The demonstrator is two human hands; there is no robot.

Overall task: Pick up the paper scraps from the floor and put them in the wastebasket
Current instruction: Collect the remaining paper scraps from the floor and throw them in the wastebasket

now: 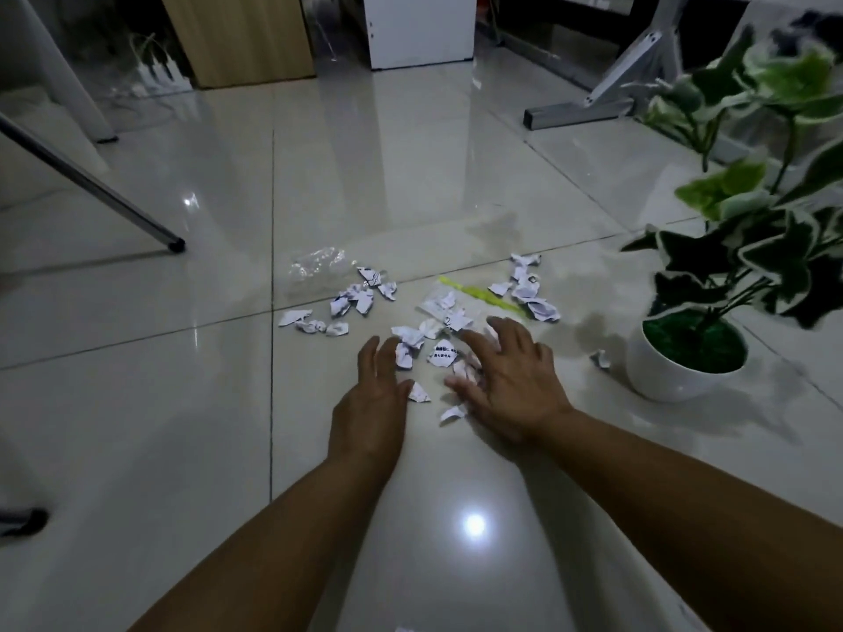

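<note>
On the glossy tiled floor (pixel 182 403), at the centre of the view, crumpled paper scraps (pixel 440 353) lie strewn in a loose patch, with smaller clusters toward 11 o'clock (pixel 360 296) and 1 o'clock (pixel 529 289). Both bare forearms reach in from 6 o'clock. The left hand (pixel 374 399) stands on its edge, palm facing inward, fingers straight and together, its fingertips beside a scrap; its grip is unclenched and holds nothing. The right hand (pixel 511 380) lies palm down over the scraps, fingers spread wide and relaxed, the fingertips touching several pieces; its grip is likewise apart, clasping nothing. A single scrap (pixel 452 412) lies between the two wrists. A yellow-green strip (pixel 479 296) and a clear plastic bag (pixel 314 266) rest among the far scraps. At 3 o'clock stands a potted plant (pixel 684 362) in a white pot, one stray scrap (pixel 601 359) just beside it. No wastebasket shows in the view.
</note>
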